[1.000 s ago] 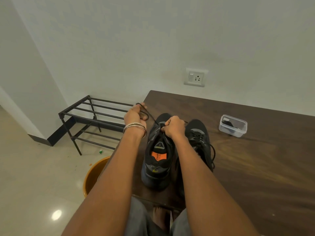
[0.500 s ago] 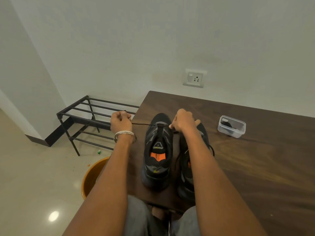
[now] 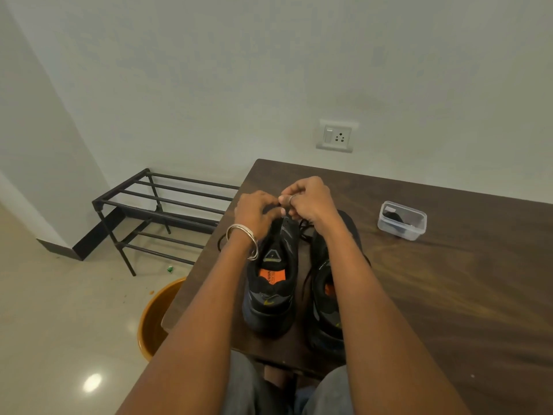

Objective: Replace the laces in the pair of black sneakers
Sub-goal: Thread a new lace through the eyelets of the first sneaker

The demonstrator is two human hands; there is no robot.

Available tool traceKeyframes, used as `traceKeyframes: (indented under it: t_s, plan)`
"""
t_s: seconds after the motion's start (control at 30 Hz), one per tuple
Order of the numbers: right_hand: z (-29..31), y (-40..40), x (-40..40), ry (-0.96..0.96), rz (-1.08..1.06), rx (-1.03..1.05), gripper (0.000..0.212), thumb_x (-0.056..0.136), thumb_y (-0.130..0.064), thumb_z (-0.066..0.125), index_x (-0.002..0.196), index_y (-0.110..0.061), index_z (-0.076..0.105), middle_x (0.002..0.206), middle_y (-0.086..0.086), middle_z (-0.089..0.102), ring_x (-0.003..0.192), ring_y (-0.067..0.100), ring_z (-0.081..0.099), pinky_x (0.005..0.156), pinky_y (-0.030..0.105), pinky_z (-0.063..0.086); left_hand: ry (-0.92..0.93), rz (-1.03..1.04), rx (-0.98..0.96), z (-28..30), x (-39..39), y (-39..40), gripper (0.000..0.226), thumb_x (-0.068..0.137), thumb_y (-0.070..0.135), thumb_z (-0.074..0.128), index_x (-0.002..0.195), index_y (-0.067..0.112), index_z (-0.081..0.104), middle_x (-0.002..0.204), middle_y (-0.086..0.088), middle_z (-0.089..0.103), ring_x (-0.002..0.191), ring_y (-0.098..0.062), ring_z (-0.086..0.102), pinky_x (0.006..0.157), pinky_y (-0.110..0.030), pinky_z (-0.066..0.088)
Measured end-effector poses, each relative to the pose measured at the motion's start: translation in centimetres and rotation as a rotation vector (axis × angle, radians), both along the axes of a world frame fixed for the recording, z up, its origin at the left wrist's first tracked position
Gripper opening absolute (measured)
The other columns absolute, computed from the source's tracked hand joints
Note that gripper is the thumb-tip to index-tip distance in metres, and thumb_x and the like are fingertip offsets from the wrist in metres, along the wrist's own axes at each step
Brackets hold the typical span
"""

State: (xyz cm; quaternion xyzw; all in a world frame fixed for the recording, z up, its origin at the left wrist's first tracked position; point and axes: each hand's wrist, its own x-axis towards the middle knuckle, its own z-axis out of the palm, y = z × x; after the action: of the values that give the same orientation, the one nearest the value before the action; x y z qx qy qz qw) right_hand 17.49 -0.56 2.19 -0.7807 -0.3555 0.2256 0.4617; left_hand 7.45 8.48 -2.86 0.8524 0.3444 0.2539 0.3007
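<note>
Over the left shoe's toe end: both hands meet, fingertips close together, working the lace.
Left hand (image 3: 256, 212): fingers curled inward at the top of the tongue; it seems to pinch the lace, though the strand itself is hidden under the fingers. Bangles sit on the wrist.
Right hand (image 3: 309, 199): fingers bent, thumb and forefinger nipped together just above the shoe, apparently gripping a lace end; a ring shows on one finger.
Lace (image 3: 220, 241): black; a loop hangs off the left side of the shoe over the bench edge.
Left shoe (image 3: 273, 280): upright on the bench, heel toward the person, orange insole label showing.
Right shoe (image 3: 327, 295): just beside it, partly under the right forearm, with loose black lace lying across and around it.
Bench (image 3: 449, 295): dark wood; a clear box (image 3: 401, 220) with something dark inside stands well apart to the right.
Beyond: a black rack (image 3: 161, 205) by the wall, an orange tub (image 3: 155, 319) on the floor below the bench edge.
Step, as I judge: threading or knotting at the upper eyelets.
Risk: black lace on black shoe is hard to see, so an eyelet may be skipped or the two ends crossed wrongly.
Risk: a hard pull could drag the shoe toward the edge, or leave the ends uneven.
</note>
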Motion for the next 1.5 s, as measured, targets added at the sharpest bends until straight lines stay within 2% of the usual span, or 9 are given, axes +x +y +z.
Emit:
traceKeyframes:
  t_s: [0.23,0.43,0.57,0.7,0.8,0.9,1.07,1.27,1.5]
  plan:
    - [-0.3,-0.8,3.1,-0.248,-0.078,-0.267,0.019,0.085,-0.020,0.077,0.094,-0.004,0.074,0.102,0.014,0.071,0.097,0.025,0.067,0.091,0.036,0.053,-0.194,0.355,-0.220,-0.6,-1.1,0.2,0.015,0.087,0.022,0.070,0.096,0.012,0.076,0.089,-0.003,0.072,0.085,-0.016,0.062,0.091,-0.030,0.048]
    - [0.2,0.1,2.0,-0.259,-0.087,-0.182,0.023,0.089,-0.024,0.072,0.100,-0.004,0.071,0.109,0.013,0.069,0.105,0.024,0.064,0.092,0.032,0.048,-0.112,0.208,0.001,-0.5,-0.3,0.9,0.038,0.086,0.036,0.067,0.123,0.032,0.063,0.121,0.002,0.065,0.117,-0.022,0.053,0.099,-0.045,0.042]
    - [1.5,1.1,-0.2,-0.206,0.021,-0.065,0.018,0.090,-0.023,0.071,0.089,-0.005,0.074,0.099,0.011,0.071,0.098,0.019,0.064,0.087,0.030,0.052,-0.185,0.081,0.026,0.6,0.8,0.3,0.022,0.088,0.026,0.065,0.109,0.029,0.072,0.092,0.000,0.072,0.090,-0.022,0.063,0.087,-0.046,0.049]
    - [2.7,0.4,0.0,-0.205,0.066,-0.032,0.016,0.088,-0.022,0.074,0.089,-0.006,0.075,0.090,0.006,0.071,0.088,0.012,0.062,0.069,0.018,0.043,-0.368,0.241,-0.074,0.7,0.0,0.0,0.015,0.092,0.019,0.061,0.099,0.019,0.074,0.080,0.004,0.072,0.083,-0.015,0.066,0.088,-0.039,0.050]
    - [3.0,-0.7,1.7,-0.260,0.018,-0.066,0.017,0.090,-0.022,0.071,0.092,-0.005,0.074,0.097,0.007,0.072,0.094,0.015,0.063,0.081,0.026,0.046,-0.508,0.475,-0.284,0.3,-1.1,0.5,0.016,0.095,0.017,0.057,0.095,0.017,0.073,0.078,0.006,0.070,0.075,-0.007,0.060,0.091,-0.039,0.049]
    - [2.5,-1.3,2.9,-0.312,-0.075,-0.066,0.017,0.091,-0.022,0.070,0.093,-0.005,0.073,0.103,0.010,0.072,0.092,0.017,0.063,0.087,0.031,0.050,-0.351,0.576,-0.296,-0.6,-1.9,1.0,0.017,0.094,0.023,0.057,0.093,0.023,0.074,0.093,-0.001,0.071,0.097,-0.020,0.060,0.100,-0.048,0.041]
    - [1.7,-0.1,1.6,-0.308,-0.022,-0.101,0.018,0.090,-0.023,0.071,0.091,-0.005,0.073,0.108,0.015,0.070,0.101,0.024,0.065,0.095,0.039,0.052,0.027,0.295,0.003,1.2,-1.2,0.5,0.060,0.088,0.034,0.063,0.143,0.036,0.041,0.143,0.004,0.044,0.131,-0.027,0.031,0.101,-0.047,0.030]
    - [1.3,0.5,0.8,-0.233,0.032,-0.117,0.019,0.089,-0.023,0.073,0.093,-0.005,0.075,0.098,0.012,0.071,0.096,0.017,0.062,0.080,0.026,0.044,0.052,0.149,0.135,1.7,0.2,-0.6,0.015,0.091,0.039,0.060,0.101,0.037,0.071,0.090,0.007,0.064,0.104,-0.020,0.051,0.081,-0.034,0.021]
    - [0.9,-1.1,3.5,-0.291,-0.100,-0.186,0.020,0.090,-0.021,0.071,0.097,-0.002,0.072,0.109,0.016,0.069,0.109,0.026,0.063,0.099,0.038,0.049,-0.099,0.746,-0.025,0.2,-1.2,1.2,0.021,0.094,0.030,0.054,0.098,0.028,0.074,0.094,0.000,0.070,0.106,-0.021,0.047,0.086,-0.040,0.025]
